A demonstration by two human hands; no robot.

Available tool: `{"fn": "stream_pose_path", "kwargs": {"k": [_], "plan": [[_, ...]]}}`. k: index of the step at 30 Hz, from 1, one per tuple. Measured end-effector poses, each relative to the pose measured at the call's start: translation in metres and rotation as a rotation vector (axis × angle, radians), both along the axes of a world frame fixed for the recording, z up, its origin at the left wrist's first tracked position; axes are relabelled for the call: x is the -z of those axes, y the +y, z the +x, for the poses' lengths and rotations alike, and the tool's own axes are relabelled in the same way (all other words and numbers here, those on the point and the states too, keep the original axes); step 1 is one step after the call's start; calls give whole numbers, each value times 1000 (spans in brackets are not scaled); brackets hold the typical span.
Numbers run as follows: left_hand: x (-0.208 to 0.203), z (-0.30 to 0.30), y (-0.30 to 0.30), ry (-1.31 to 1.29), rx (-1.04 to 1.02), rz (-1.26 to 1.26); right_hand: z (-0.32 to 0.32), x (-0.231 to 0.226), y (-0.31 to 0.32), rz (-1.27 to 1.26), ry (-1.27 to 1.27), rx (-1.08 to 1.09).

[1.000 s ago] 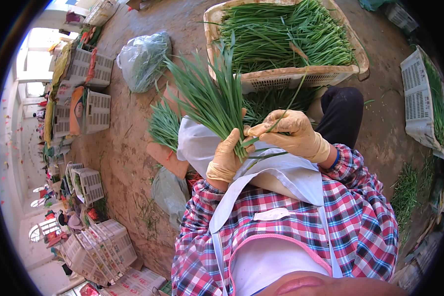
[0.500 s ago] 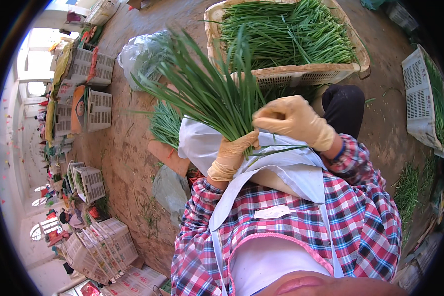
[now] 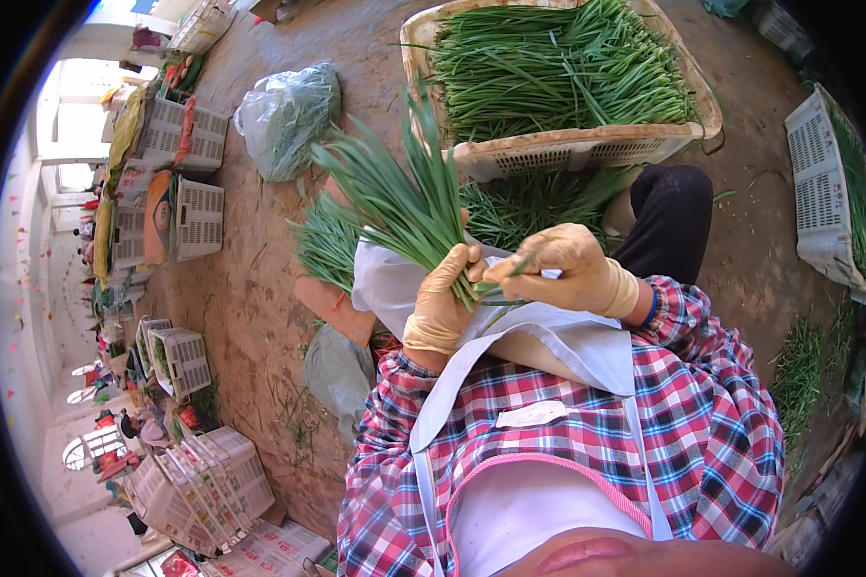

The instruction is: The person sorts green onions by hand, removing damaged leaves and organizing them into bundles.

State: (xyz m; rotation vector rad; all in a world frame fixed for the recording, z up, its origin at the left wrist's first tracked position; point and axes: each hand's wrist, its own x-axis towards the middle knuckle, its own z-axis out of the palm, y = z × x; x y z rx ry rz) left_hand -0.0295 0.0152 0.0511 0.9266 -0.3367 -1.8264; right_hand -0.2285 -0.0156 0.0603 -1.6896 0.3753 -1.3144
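My left hand (image 3: pixel 440 306), in a pale rubber glove, is wrapped round the lower stems of a bunch of garlic chives (image 3: pixel 409 207). The bunch leans up and to the left, its leaves fanning out above the fist. Close beside the cut ends, my gloved right hand (image 3: pixel 573 271) is closed in a pinch. A thin green chive leaf (image 3: pixel 526 262) pokes from its fingertips. Both hands are over the pale apron (image 3: pixel 577 332) on my lap. More cut chives (image 3: pixel 325 242) lie to the left of my knee, and loose leaves (image 3: pixel 539 207) lie beyond my hands.
A large plastic crate (image 3: pixel 573 144) packed with chives stands in front of me. Left of it lies a clear plastic bag (image 3: pixel 289 120) of greens. Another white crate (image 3: pixel 823 188) stands at the right. Trimmings (image 3: pixel 797 375) litter the floor, and stacked crates (image 3: pixel 197 221) stand on the left.
The bunch has swung left and become more compact in my left hand. My right hand has come down and closer to the stem ends, now with a leaf in its fingers.
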Motion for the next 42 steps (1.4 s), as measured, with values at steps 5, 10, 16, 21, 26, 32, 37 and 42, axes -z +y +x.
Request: {"fn": "stream_pose_path", "kwargs": {"k": [5, 10, 16, 21, 26, 32, 37, 42], "plan": [[9, 23, 3, 154, 29, 48, -24, -14, 9, 713, -264, 55], [5, 40, 16, 84, 216, -65, -43, 12, -24, 744, 96, 123], [1, 36, 22, -227, 389, -85, -20, 15, -23, 869, -6, -96], [-3, 27, 26, -315, 511, -49, 16, 19, -12, 522, -41, -289], [-11, 13, 23, -498, 579, -47, 17, 25, -19, 519, -83, -275], [-5, 19, 28, -579, 610, -20, -48, -11, -67, 330, -418, 677], [-1, 9, 32, -861, 627, -210, -25, -50, -45, 170, 204, 479], [1, 5, 27, -743, 625, -321, -11, -35, -51, 392, 127, 306]]}}
